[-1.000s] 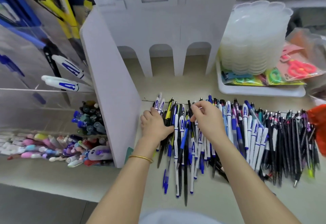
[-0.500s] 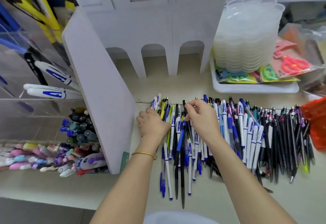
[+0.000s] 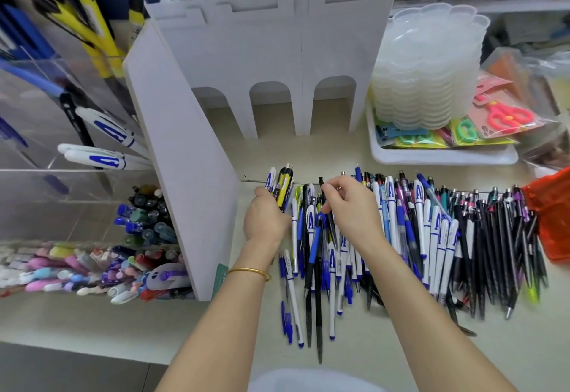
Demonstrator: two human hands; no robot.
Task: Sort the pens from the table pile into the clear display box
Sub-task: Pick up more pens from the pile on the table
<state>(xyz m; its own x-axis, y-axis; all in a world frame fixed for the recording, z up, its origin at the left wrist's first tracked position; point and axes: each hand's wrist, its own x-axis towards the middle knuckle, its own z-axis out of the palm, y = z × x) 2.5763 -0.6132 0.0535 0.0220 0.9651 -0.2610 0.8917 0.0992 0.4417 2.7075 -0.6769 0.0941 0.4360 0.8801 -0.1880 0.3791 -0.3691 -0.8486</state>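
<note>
A wide pile of pens [image 3: 431, 237] lies across the beige table, white-and-blue ones toward the left, dark ones toward the right. My left hand [image 3: 265, 219] grips a small bunch of pens [image 3: 282, 186], yellow-black and white-blue, at the pile's left end. My right hand [image 3: 351, 209] pinches a thin black pen [image 3: 327, 222] near its top, with the pen's lower part still among the others. The clear display box [image 3: 46, 175] stands at the left, with white-blue pens in an upper compartment and coloured pens below.
A white divider panel [image 3: 182, 157] stands between the box and the pile, joined to a white arched organiser [image 3: 277, 52] at the back. A white tray [image 3: 441, 154] with stacked translucent lids and packaged scissors is at back right. An orange mesh bag [image 3: 552, 215] is at the right edge.
My left hand has gathered a bunch of pens and lifted them slightly toward the pile's top-left. My right hand stays in place, pinching the black pen.
</note>
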